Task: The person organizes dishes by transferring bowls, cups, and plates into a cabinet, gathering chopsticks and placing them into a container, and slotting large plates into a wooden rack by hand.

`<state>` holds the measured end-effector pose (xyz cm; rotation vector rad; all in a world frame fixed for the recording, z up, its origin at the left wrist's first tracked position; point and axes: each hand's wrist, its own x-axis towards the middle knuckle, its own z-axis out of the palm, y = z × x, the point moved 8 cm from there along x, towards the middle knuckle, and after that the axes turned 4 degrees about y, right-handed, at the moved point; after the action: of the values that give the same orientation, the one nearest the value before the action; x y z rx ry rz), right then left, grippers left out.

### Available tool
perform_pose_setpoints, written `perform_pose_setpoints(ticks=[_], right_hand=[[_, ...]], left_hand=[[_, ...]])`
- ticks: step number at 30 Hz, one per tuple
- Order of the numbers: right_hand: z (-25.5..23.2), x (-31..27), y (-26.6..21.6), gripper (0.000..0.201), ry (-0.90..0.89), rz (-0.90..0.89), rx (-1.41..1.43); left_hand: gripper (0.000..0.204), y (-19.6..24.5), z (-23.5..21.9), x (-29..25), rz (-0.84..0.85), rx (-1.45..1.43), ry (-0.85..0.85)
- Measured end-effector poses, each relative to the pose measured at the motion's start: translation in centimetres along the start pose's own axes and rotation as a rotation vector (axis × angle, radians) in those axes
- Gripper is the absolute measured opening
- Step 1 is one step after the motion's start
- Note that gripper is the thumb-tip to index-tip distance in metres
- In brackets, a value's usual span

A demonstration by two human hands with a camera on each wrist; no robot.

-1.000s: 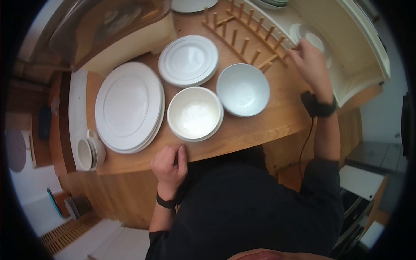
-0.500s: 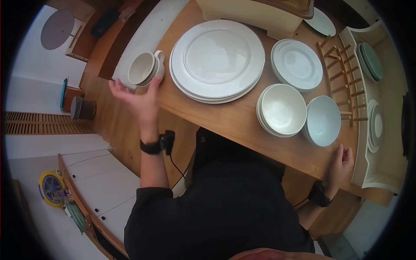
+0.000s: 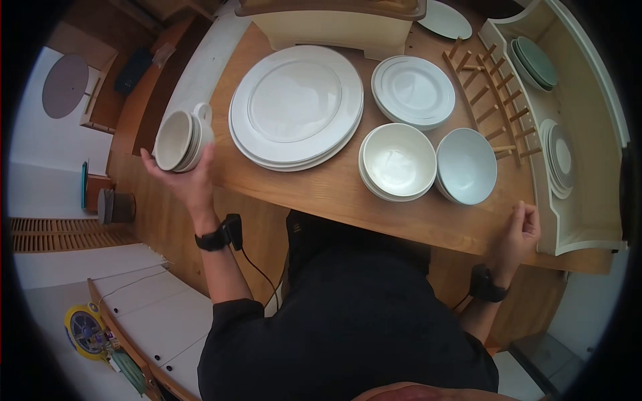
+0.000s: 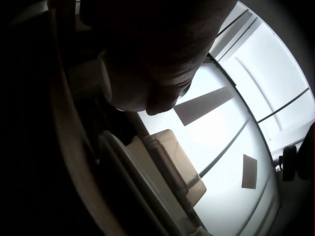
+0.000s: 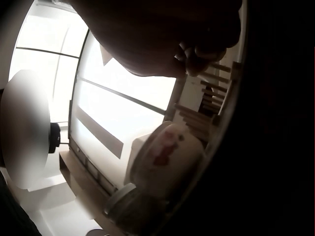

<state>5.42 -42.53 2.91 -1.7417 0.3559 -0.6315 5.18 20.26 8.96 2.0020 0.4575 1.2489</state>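
Note:
My left hand [image 3: 189,187] grips a small stack of cream cups [image 3: 175,142] at the table's left end, thumb on one side and fingers on the other. The cups lie tipped with their mouths to the left, and a cup handle shows at the top. In the left wrist view a cup [image 4: 123,91] stands out beside the dark hand. Next to the cups is a stack of large white plates [image 3: 297,107]. My right hand [image 3: 516,237] rests at the table's front right edge, fingers loosely curled and holding nothing. Nearest to it are a pale blue bowl [image 3: 467,167] and the white shelf unit [image 3: 588,224].
Cream bowls [image 3: 399,160] and smaller white plates [image 3: 413,92] are stacked mid-table. Behind them stand a wooden dish rack [image 3: 498,110] and a cream box [image 3: 328,33] with a brownish lid. Green plates [image 3: 537,61] sit in the shelf unit.
The left hand went from the front edge to the cups, spread beside them, then took hold. The right hand came back from the dish rack to the front edge. The head view turned left.

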Motion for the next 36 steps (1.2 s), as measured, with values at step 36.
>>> perform_pose_setpoints(ticks=[36], right_hand=[[15.5,11.2,-16.3,0.029,-0.711,0.049,0.041]], left_hand=[[0.098,17.9,11.2,3.3,0.168,-1.059,-0.239]])
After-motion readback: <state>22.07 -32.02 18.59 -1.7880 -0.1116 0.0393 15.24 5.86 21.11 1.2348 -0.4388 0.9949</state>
